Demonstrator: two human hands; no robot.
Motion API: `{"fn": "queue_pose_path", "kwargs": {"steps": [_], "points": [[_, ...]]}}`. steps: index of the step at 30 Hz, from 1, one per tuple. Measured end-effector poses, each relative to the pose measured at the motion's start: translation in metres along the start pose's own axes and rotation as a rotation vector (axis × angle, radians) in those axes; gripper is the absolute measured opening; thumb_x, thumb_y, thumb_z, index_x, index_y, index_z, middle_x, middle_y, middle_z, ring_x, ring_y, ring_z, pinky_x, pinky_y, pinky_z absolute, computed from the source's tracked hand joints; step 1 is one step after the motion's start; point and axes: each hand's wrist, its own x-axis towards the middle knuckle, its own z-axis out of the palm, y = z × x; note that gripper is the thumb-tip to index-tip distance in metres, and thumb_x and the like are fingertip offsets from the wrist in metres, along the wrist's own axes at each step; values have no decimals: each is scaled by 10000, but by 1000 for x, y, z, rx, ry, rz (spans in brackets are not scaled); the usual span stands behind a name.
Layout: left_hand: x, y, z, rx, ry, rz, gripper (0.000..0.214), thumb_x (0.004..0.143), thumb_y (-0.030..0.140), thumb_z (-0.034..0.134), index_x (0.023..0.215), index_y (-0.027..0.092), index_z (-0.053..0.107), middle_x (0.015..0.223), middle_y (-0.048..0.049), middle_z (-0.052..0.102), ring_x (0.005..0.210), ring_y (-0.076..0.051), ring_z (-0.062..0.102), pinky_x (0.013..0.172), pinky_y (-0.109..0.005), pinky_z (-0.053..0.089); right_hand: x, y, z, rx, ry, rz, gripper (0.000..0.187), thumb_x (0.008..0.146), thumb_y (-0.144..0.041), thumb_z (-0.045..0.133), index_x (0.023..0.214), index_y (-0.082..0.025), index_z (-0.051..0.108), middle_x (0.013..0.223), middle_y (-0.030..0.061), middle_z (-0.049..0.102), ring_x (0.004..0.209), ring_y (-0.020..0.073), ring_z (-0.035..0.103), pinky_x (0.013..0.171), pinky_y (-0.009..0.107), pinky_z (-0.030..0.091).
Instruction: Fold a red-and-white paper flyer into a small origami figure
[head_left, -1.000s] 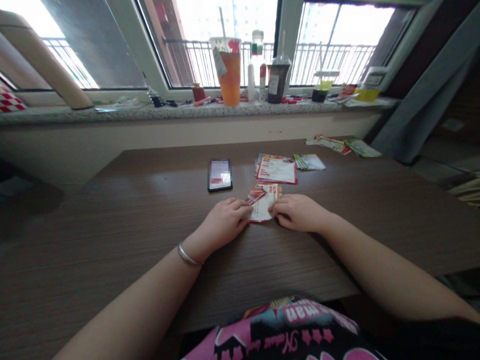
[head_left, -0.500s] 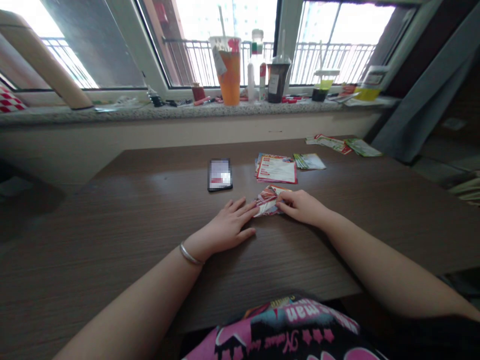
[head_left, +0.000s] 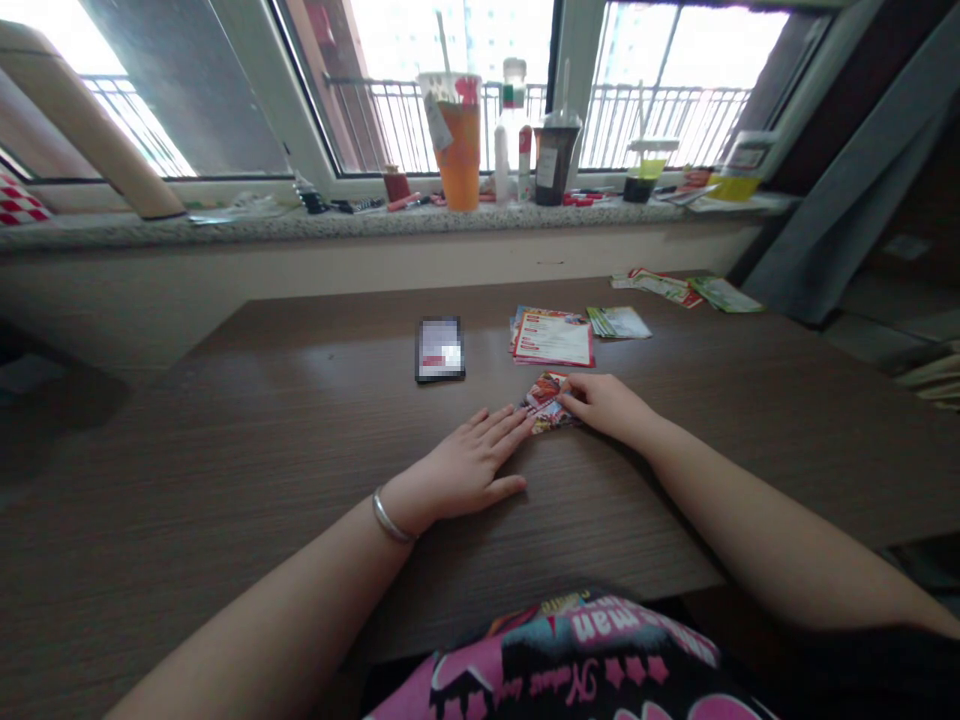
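- Printed paper [head_left: 546,392], one: on the table [head_left: 262,420], between both hands, nearer the person than the card pile [head_left: 553,340].
- Left hand [head_left: 469,468]: flat, fingers outstretched, fingertips on the paper's left edge, gripping nothing.
- Right hand [head_left: 606,405]: thumb and fingers closed on the paper's right side.
- Tall cup [head_left: 460,150]: orange drink, straw; on windowsill [head_left: 262,232].
- Lidded cup [head_left: 553,165]: dark inside, straw; same windowsill.
- Jar [head_left: 739,170], towards windowsill's right end: yellow lower part, contents unclear.

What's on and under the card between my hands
On the card, your left hand touches the left edge and your right hand covers part of the right. The table shows around it; what's beneath is hidden.
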Motion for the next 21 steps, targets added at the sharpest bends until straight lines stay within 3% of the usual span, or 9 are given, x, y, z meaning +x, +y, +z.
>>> {"fn": "queue_pose_path", "kwargs": {"steps": [11, 17, 21], "points": [[0, -1, 0, -22, -14, 23, 712, 945, 567, 346, 1509, 183, 142, 1574, -89, 170, 1462, -242, 100, 1178, -415, 83, 2, 5, 2, -153, -24, -7, 222, 893, -387, 518, 871, -204, 643, 941, 67, 691, 838, 197, 607, 695, 276, 429], [0, 0, -3, -43, -33, -4, 719, 943, 540, 378, 1505, 151, 156, 1568, -107, 189, 1460, -244, 112, 1177, -410, 111, 2, 9, 2, -142, -26, -7, 247, 904, -395, 491, 938, -208, 650, 995, 77, 695, 876, 216, 618, 704, 287, 440], [0, -2, -3, -69, 10, 27, 646, 950, 481, 407, 1497, 207, 198, 1565, -76, 218, 1458, -233, 128, 1173, -419, 146, 2, 11, 2, -99, -34, -29, 240, 904, -367, 492, 967, -204, 656, 1007, 82, 699, 876, 212, 621, 735, 290, 445]]}}
